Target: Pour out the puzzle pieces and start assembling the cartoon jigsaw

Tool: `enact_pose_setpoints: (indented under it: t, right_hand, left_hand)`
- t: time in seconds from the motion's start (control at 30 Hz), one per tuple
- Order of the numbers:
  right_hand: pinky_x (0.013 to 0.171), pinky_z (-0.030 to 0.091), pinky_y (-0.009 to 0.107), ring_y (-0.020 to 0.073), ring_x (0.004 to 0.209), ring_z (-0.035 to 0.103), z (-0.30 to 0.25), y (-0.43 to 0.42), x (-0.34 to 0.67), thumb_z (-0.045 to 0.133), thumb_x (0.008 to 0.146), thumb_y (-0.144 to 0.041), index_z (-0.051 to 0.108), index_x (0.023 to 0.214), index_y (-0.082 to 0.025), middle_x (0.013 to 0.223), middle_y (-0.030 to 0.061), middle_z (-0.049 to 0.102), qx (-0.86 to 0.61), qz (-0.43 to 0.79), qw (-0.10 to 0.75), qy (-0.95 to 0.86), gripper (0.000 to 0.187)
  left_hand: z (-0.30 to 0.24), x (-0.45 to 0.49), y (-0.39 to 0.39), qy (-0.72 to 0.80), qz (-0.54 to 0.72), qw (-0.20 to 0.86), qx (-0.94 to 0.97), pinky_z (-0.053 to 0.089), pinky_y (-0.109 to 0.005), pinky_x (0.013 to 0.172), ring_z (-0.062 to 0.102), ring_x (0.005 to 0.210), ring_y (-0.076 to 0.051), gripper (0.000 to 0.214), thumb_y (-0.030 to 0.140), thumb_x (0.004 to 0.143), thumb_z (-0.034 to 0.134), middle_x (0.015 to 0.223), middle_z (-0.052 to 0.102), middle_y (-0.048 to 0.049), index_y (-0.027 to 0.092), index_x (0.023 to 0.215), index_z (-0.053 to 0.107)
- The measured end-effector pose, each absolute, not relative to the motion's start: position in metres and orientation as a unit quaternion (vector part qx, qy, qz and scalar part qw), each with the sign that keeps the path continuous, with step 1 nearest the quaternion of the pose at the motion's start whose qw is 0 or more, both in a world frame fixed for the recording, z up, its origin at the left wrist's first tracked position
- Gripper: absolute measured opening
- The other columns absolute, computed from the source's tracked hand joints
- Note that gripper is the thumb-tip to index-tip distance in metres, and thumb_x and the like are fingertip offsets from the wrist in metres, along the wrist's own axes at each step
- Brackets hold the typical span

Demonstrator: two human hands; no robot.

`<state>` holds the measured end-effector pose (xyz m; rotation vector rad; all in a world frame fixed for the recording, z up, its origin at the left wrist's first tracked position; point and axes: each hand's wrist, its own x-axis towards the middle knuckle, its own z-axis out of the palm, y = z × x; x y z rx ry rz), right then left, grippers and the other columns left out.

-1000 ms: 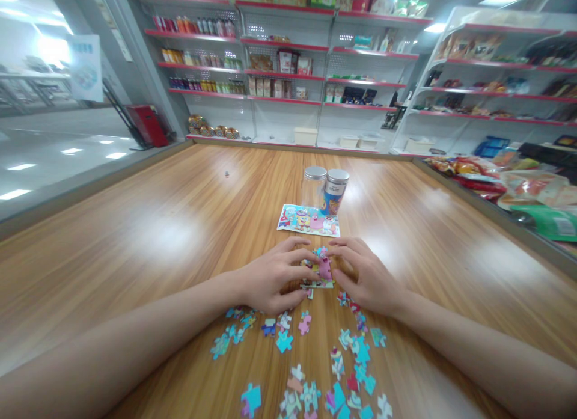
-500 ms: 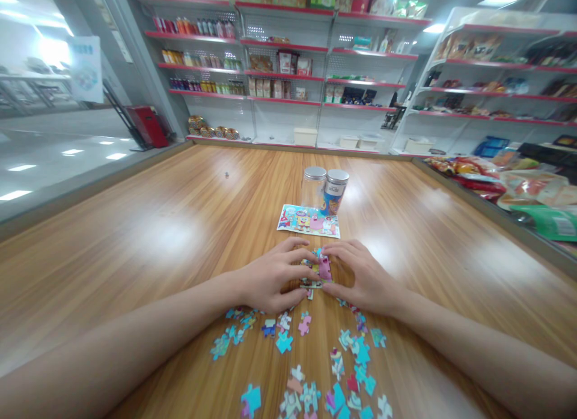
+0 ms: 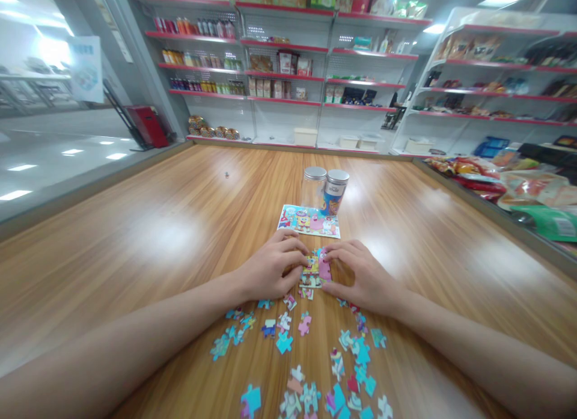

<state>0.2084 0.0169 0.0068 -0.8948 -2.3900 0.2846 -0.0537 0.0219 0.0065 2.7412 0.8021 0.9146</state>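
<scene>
A small joined block of jigsaw puzzle (image 3: 310, 264), yellow on the left and pink on the right, lies flat on the wooden table. My left hand (image 3: 274, 264) is at its left side, fingers curled in and fingertips against that edge. Around the right side curves my right hand (image 3: 356, 273), thumb at the near corner and fingers at the far pink part, steadying it. Loose pieces are scattered nearer me, among them a pink puzzle piece (image 3: 305, 323) and a light blue puzzle piece (image 3: 283, 342). Just beyond the hands lies a cartoon picture card (image 3: 311, 222).
A clear jar (image 3: 313, 187) and a printed can (image 3: 334, 193), both silver-lidded, stand behind the card. Past the table (image 3: 135, 226) are stocked shelves (image 3: 288, 100). Bagged snacks (image 3: 478, 175) lie beyond the right edge. A tiny object (image 3: 226, 175) sits far left on the table.
My left hand has drawn back leftward and its fingers have curled in, uncovering the yellow part of the puzzle and loose pieces below. My right hand has hardly moved.
</scene>
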Motion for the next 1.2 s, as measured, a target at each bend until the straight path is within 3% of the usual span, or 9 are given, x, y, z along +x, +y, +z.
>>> enact_pose_setpoints:
  t: [0.5, 0.67, 0.9, 1.03, 1.2]
  right_hand:
    - [0.099, 0.048, 0.046, 0.0273, 0.114, 0.058, 0.0063, 0.0179, 0.2091, 0.08, 0.081, -0.038, 0.067, 0.104, -0.023, 0.12, 0.0086, 0.066, -0.327, 0.106, 0.275, -0.898, 0.029]
    - [0.099, 0.048, 0.046, 0.0273, 0.114, 0.058, 0.0071, 0.0176, 0.2091, 0.079, 0.081, -0.037, 0.067, 0.106, -0.024, 0.121, 0.0081, 0.066, -0.323, 0.11, 0.275, -0.899, 0.03]
    - [0.099, 0.048, 0.045, 0.0265, 0.114, 0.058, 0.0066, 0.0179, 0.2086, 0.079, 0.082, -0.038, 0.066, 0.104, -0.024, 0.121, 0.0069, 0.066, -0.324, 0.11, 0.276, -0.898, 0.03]
    - [0.099, 0.047, 0.046, 0.0273, 0.114, 0.058, 0.0063, 0.0178, 0.2092, 0.079, 0.082, -0.038, 0.066, 0.105, -0.024, 0.121, 0.0077, 0.066, -0.322, 0.107, 0.275, -0.9, 0.03]
    - [0.099, 0.048, 0.046, 0.0271, 0.114, 0.058, 0.0071, 0.0177, 0.2092, 0.079, 0.082, -0.037, 0.066, 0.103, -0.023, 0.12, 0.0082, 0.066, -0.319, 0.107, 0.277, -0.9, 0.029]
  left_hand:
    - [0.0073, -0.0543, 0.0206, 0.264, 0.296, 0.076, 0.915, 0.041, -0.048, 0.112, 0.05, 0.121, -0.026, 0.022, 0.011, 0.086, 0.058, 0.111, 0.065, -0.0086, 0.019, 0.101, 0.072]
    - [0.0081, -0.0545, 0.0197, 0.276, 0.297, 0.083, 0.91, 0.044, -0.045, 0.109, 0.049, 0.122, -0.027, 0.012, 0.011, 0.086, 0.057, 0.115, 0.062, -0.0102, 0.017, 0.09, 0.067]
    - [0.0093, -0.0541, 0.0191, 0.307, 0.288, 0.077, 0.904, 0.044, -0.048, 0.108, 0.048, 0.124, -0.029, 0.015, 0.016, 0.087, 0.059, 0.123, 0.057, -0.0122, 0.018, 0.099, 0.067]
    - [0.0087, -0.0543, 0.0189, 0.325, 0.288, 0.081, 0.897, 0.042, -0.048, 0.111, 0.046, 0.128, -0.029, 0.034, 0.017, 0.087, 0.059, 0.13, 0.053, -0.0135, 0.018, 0.12, 0.063]
    - [0.0069, -0.0546, 0.0187, 0.322, 0.261, 0.07, 0.908, 0.039, -0.052, 0.114, 0.041, 0.135, -0.033, 0.028, 0.021, 0.088, 0.06, 0.138, 0.049, -0.0138, 0.02, 0.115, 0.068]
